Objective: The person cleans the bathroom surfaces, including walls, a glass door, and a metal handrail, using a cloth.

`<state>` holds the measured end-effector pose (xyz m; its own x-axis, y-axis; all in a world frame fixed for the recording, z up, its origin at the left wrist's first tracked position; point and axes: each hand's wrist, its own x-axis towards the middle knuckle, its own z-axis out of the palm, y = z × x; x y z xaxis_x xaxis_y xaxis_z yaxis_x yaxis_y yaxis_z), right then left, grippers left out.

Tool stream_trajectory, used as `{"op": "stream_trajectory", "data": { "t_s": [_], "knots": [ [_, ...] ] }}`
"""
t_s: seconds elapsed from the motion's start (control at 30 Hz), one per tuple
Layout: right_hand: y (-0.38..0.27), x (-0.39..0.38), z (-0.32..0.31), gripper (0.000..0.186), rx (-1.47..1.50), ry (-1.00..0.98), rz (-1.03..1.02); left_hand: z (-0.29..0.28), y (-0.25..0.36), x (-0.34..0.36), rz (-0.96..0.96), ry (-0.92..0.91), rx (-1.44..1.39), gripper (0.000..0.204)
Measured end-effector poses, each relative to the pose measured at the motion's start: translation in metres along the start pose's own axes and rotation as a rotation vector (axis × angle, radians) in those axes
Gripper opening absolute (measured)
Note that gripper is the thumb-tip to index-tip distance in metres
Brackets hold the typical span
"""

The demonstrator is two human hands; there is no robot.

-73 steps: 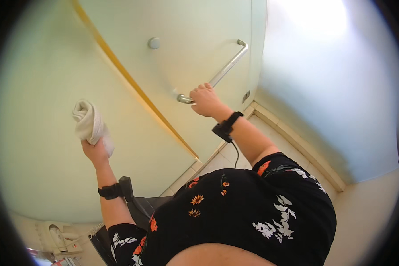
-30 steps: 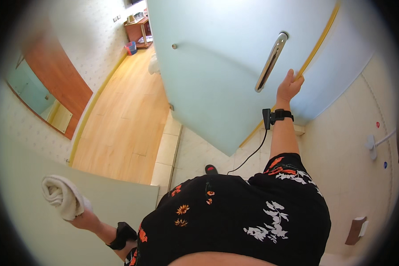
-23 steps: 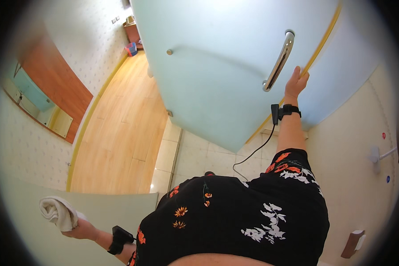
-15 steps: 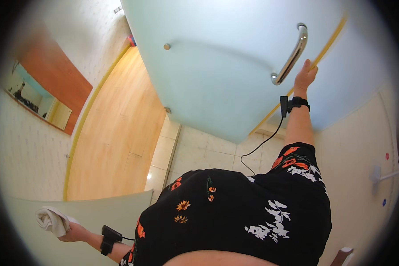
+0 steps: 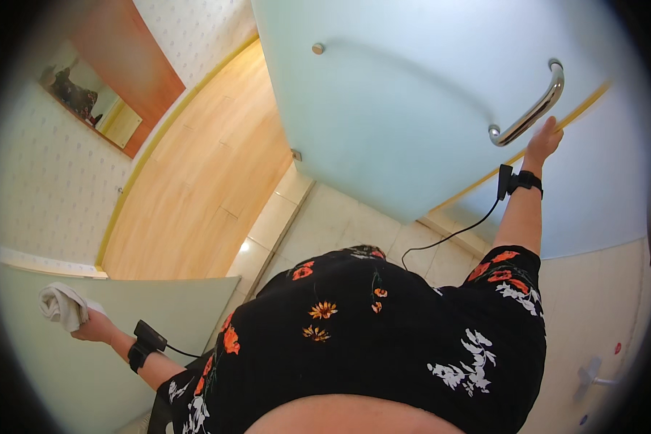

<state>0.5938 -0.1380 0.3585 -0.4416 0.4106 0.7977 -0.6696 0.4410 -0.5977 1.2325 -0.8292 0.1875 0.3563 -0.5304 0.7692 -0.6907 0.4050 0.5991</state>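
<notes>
My left hand [image 5: 95,325] is closed around a bunched white cloth [image 5: 64,307], held out at the lower left before a frosted glass panel [image 5: 152,311]. At the upper right, my right hand [image 5: 545,142] grips the edge of a frosted glass door [image 5: 398,108], where a yellow strip [image 5: 477,184] runs along it. The door's curved chrome handle [image 5: 535,116] lies just beside that hand, apart from the grip. Some of the right fingers are hidden behind the edge. Each wrist wears a black strap with a small box and a cable.
Beyond the doorway lies a light wooden floor [image 5: 202,166] bordered by a patterned wall and an orange-brown panel [image 5: 134,65] with a mirror [image 5: 87,101]. Pale tiles [image 5: 340,213] cover the floor near me. A white fixture [image 5: 589,380] sits on the right wall.
My view has turned a little, so the door, its handle and my right hand appear farther right. My left hand, still with the cloth, now sits higher and farther left in the picture.
</notes>
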Motion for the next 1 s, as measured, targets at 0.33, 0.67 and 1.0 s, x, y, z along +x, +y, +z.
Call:
{"op": "stream_trajectory", "data": {
  "t_s": [0.33, 0.67, 1.0],
  "knots": [
    [-0.001, 0.014, 0.009, 0.07, -0.497, -0.121, -0.085, 0.01, -0.004, -0.008, 0.206, 0.076, 0.155, 0.037],
    [-0.014, 0.018, 0.003, 0.08, -0.579, -0.402, 0.421, 0.018, -0.021, -0.017, 0.15, 0.053, 0.134, 0.042],
    [-0.011, 0.015, 0.008, 0.063, -0.283, -0.199, 0.648, 0.023, -0.027, -0.018, 0.205, 0.021, 0.088, 0.034]
  ]
}}
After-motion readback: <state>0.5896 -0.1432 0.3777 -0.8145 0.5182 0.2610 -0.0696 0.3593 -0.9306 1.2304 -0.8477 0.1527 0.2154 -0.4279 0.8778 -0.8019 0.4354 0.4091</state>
